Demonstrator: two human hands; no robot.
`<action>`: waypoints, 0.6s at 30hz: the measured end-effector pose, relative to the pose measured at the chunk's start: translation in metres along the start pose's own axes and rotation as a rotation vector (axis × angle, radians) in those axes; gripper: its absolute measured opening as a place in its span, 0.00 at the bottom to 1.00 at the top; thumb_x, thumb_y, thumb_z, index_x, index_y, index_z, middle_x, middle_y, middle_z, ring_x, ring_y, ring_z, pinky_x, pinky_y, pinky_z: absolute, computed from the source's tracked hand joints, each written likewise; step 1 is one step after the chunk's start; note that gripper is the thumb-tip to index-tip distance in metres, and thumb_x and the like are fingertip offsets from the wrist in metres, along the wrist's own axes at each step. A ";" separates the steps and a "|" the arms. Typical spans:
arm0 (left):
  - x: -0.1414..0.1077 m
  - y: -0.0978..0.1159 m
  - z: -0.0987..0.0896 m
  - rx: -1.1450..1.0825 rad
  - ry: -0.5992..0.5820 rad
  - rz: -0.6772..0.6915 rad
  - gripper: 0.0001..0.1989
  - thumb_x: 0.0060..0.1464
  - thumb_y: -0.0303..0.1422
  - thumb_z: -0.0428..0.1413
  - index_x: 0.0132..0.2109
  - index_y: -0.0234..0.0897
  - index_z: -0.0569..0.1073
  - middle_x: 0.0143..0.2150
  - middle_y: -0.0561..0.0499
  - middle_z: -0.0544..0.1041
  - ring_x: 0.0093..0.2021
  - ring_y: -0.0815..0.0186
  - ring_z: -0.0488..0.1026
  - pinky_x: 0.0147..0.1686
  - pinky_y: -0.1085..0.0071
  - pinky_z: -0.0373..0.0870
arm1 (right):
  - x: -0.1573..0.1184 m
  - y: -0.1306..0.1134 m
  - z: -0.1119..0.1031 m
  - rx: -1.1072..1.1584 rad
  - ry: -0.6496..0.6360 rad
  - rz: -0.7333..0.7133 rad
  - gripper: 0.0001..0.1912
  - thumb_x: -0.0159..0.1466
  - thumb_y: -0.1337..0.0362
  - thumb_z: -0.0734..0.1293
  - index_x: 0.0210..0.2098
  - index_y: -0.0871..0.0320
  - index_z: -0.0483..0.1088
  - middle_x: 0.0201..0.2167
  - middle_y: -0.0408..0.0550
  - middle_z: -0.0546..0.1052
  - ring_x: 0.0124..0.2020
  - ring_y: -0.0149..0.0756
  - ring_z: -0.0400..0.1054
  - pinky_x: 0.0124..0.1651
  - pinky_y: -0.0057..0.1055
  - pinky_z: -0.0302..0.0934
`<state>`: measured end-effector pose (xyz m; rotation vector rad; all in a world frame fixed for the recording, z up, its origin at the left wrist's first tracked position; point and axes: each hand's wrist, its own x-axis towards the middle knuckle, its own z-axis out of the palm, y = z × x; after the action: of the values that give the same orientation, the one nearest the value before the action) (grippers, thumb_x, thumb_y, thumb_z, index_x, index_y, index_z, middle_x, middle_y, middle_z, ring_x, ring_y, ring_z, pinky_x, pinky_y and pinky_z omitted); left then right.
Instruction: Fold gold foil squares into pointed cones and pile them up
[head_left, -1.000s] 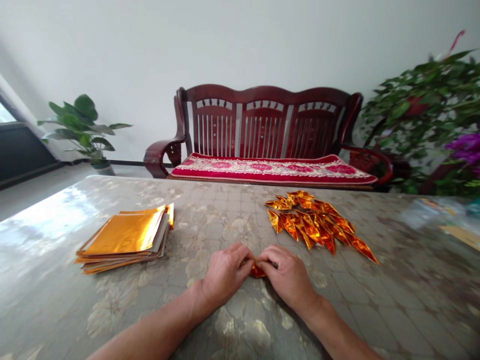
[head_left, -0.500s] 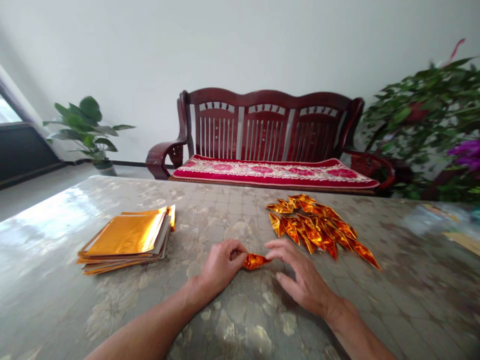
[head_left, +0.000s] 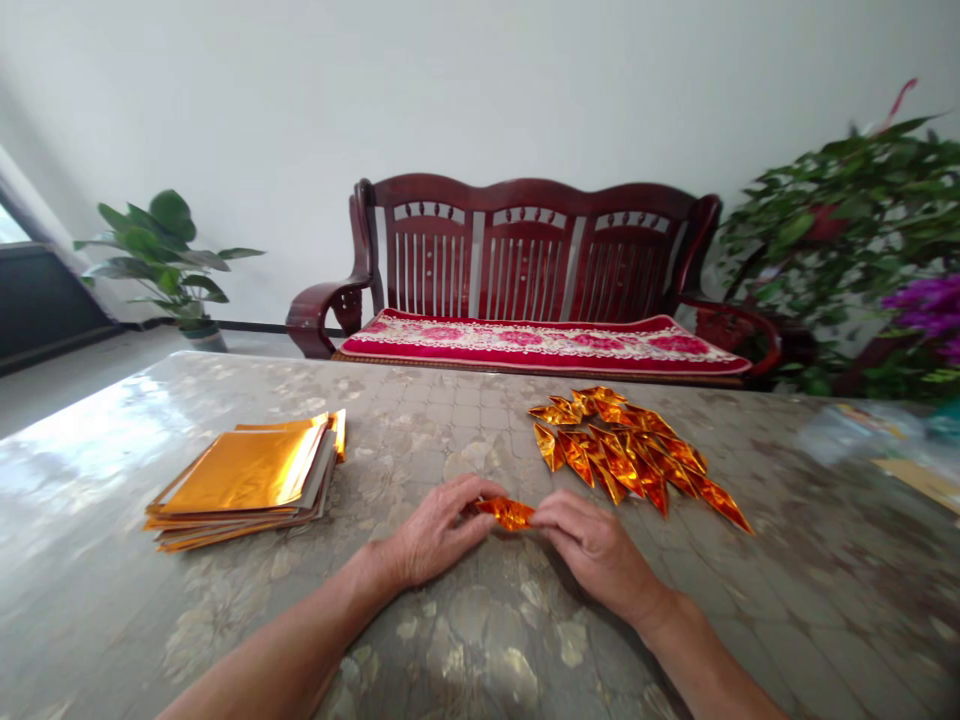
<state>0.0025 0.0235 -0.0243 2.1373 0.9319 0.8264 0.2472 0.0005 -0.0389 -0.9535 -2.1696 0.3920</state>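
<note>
A small folded piece of orange-gold foil paper (head_left: 510, 514), pointed at its ends, lies between my hands over the table. My right hand (head_left: 600, 550) is closed, pinching its right tip between thumb and fingers. My left hand (head_left: 442, 530) is around the left tip with thumb and forefinger apart, the tip showing in the gap; its grip looks loose. Beyond my right hand lies a group of similar folded foil pieces (head_left: 622, 455). To the left of my left hand sits a stack of flat gold foil sheets (head_left: 244, 470), some edges showing grey.
The table (head_left: 420, 640) has a patterned, glossy cover. At its right side lie a clear plastic bag (head_left: 855, 432) and a tan flat piece (head_left: 919, 482). Behind stands a dark red wooden bench (head_left: 525, 250) with potted plants (head_left: 169, 260) on either side.
My right hand has closed from open fingers onto the foil piece's right tip. My left hand's pinch on the left tip has loosened. The view has shifted slightly.
</note>
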 end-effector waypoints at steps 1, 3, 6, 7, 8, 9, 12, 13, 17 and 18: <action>-0.001 0.000 -0.002 0.004 -0.025 0.041 0.15 0.59 0.26 0.52 0.52 0.38 0.75 0.46 0.50 0.78 0.45 0.65 0.74 0.46 0.72 0.68 | 0.000 0.001 0.000 0.002 0.008 0.004 0.09 0.68 0.71 0.64 0.41 0.54 0.75 0.36 0.46 0.76 0.38 0.34 0.72 0.41 0.28 0.65; -0.001 -0.003 -0.004 -0.001 -0.059 0.087 0.17 0.58 0.23 0.52 0.52 0.37 0.75 0.46 0.49 0.78 0.47 0.64 0.74 0.48 0.71 0.68 | -0.001 0.002 -0.001 0.007 0.017 0.010 0.08 0.68 0.70 0.64 0.41 0.54 0.75 0.36 0.46 0.76 0.38 0.34 0.72 0.41 0.29 0.65; -0.001 -0.010 -0.002 -0.015 -0.066 0.095 0.14 0.59 0.23 0.52 0.49 0.37 0.77 0.43 0.50 0.79 0.45 0.65 0.76 0.48 0.72 0.69 | -0.001 0.004 -0.001 0.009 0.022 0.014 0.09 0.68 0.71 0.64 0.41 0.53 0.75 0.35 0.46 0.76 0.37 0.34 0.72 0.41 0.29 0.66; -0.001 -0.012 -0.001 -0.019 -0.067 0.094 0.12 0.60 0.24 0.52 0.48 0.38 0.77 0.43 0.50 0.80 0.45 0.66 0.76 0.48 0.72 0.69 | -0.001 0.004 -0.001 0.008 0.021 0.014 0.09 0.68 0.71 0.64 0.41 0.53 0.76 0.36 0.46 0.76 0.38 0.34 0.72 0.41 0.29 0.66; -0.001 -0.015 0.000 -0.023 -0.068 0.093 0.11 0.61 0.26 0.53 0.48 0.38 0.78 0.43 0.50 0.80 0.44 0.66 0.77 0.47 0.73 0.69 | -0.002 0.005 0.000 0.007 0.021 0.015 0.09 0.68 0.71 0.64 0.42 0.53 0.76 0.36 0.46 0.76 0.38 0.34 0.72 0.41 0.29 0.66; -0.001 -0.017 0.000 -0.024 -0.067 0.093 0.10 0.62 0.28 0.54 0.47 0.38 0.78 0.43 0.50 0.80 0.44 0.66 0.77 0.47 0.74 0.70 | -0.002 0.005 0.000 0.005 0.020 0.016 0.09 0.67 0.71 0.65 0.42 0.53 0.76 0.35 0.46 0.76 0.38 0.34 0.72 0.41 0.29 0.66; -0.001 -0.024 0.002 0.001 -0.037 0.091 0.09 0.63 0.31 0.56 0.47 0.39 0.79 0.41 0.51 0.82 0.42 0.67 0.78 0.45 0.75 0.70 | -0.002 0.005 0.002 0.006 0.020 0.018 0.09 0.67 0.70 0.65 0.42 0.53 0.76 0.35 0.46 0.76 0.37 0.34 0.72 0.41 0.28 0.65; -0.002 -0.026 0.002 0.015 -0.023 0.093 0.09 0.63 0.32 0.56 0.46 0.39 0.80 0.41 0.51 0.82 0.41 0.67 0.78 0.44 0.75 0.71 | -0.002 0.005 0.003 0.009 0.019 0.019 0.08 0.67 0.70 0.65 0.41 0.54 0.76 0.35 0.46 0.76 0.37 0.34 0.72 0.40 0.28 0.65; -0.004 -0.030 0.005 0.042 0.008 0.108 0.09 0.63 0.34 0.56 0.44 0.40 0.81 0.40 0.51 0.83 0.40 0.67 0.79 0.44 0.76 0.72 | -0.001 0.000 0.005 0.058 -0.004 0.020 0.09 0.68 0.69 0.65 0.42 0.53 0.77 0.36 0.45 0.78 0.38 0.33 0.74 0.42 0.27 0.67; -0.004 -0.030 0.005 0.045 0.014 0.112 0.09 0.63 0.34 0.56 0.44 0.40 0.81 0.40 0.51 0.83 0.39 0.67 0.79 0.44 0.76 0.72 | -0.001 -0.001 0.005 0.072 -0.010 0.019 0.09 0.68 0.69 0.65 0.42 0.52 0.77 0.38 0.45 0.79 0.39 0.33 0.74 0.43 0.27 0.67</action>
<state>-0.0070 0.0345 -0.0514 2.2420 0.8514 0.8836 0.2434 -0.0007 -0.0424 -0.9343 -2.1421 0.4815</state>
